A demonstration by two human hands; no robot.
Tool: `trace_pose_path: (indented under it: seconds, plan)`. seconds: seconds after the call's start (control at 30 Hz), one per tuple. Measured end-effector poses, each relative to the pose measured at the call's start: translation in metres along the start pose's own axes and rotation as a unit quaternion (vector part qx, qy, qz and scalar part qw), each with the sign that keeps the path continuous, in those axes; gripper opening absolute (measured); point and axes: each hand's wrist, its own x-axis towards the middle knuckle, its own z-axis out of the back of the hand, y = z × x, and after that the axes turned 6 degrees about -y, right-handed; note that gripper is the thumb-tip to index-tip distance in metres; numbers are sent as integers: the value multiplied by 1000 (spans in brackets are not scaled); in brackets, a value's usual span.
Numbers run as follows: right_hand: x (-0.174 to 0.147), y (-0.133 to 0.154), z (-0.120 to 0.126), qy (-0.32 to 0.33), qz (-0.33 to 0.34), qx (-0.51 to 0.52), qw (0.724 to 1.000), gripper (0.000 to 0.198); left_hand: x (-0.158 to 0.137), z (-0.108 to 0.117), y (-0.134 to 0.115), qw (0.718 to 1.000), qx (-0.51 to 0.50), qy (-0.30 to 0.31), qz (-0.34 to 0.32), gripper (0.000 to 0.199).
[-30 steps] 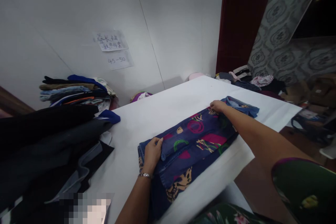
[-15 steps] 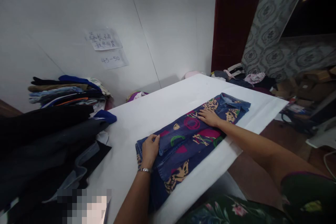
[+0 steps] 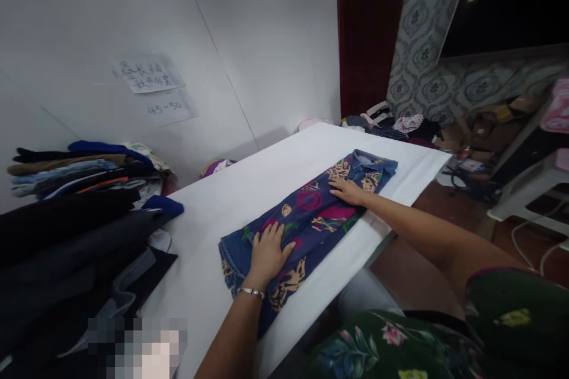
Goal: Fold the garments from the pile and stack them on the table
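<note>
Left grip (image 3: 268, 252) palm-down on shirt (image 3: 311, 214)

Left hand (image 3: 267, 259) and right hand (image 3: 350, 192) rest palm down (fingers (image 3: 278, 233) slightly spread).

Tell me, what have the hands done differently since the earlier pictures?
The left hand has let go of the pinched edge of the patterned shirt and now lies spread on it. The right hand has come off the shirt's far edge and rests flat near the collar. The camera's view has swung right. The shirt still lies on the white table, the clothes pile to its left.
</note>
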Motion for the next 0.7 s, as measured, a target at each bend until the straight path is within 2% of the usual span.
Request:
trace_pose_path:
  seconds: [0.07,0.17,0.23,0.33,0.43,0.5,0.6,0.7]
  plan:
    - [-4,-19,16,-57,7,7,998,42,-2,-10,-2,1000,14,13,-8,56]
    - [-16,-55,43,-128,-58,-13,990,37,-2,-14,0,1000,21,11,-10,56]
    - [-28,-77,55,-139,-92,-26,986,38,-2,-13,2,1000,22,15,-7,56]
    - [-45,-97,54,-96,-97,-53,989,42,-1,-9,1,1000,21,16,-6,57]
    - [-56,-103,40,-48,-115,-87,988,44,-1,-8,1,1000,18,20,-6,57]
    - [-58,-101,33,-48,-132,-98,985,45,-2,-9,1,1000,17,19,-8,57]
    - [-55,-92,32,-96,-131,-102,981,42,-4,-11,1,1000,18,7,-11,54]
    - [-48,-72,34,-146,-52,-37,987,36,-4,-13,2,1000,14,-13,-3,48]
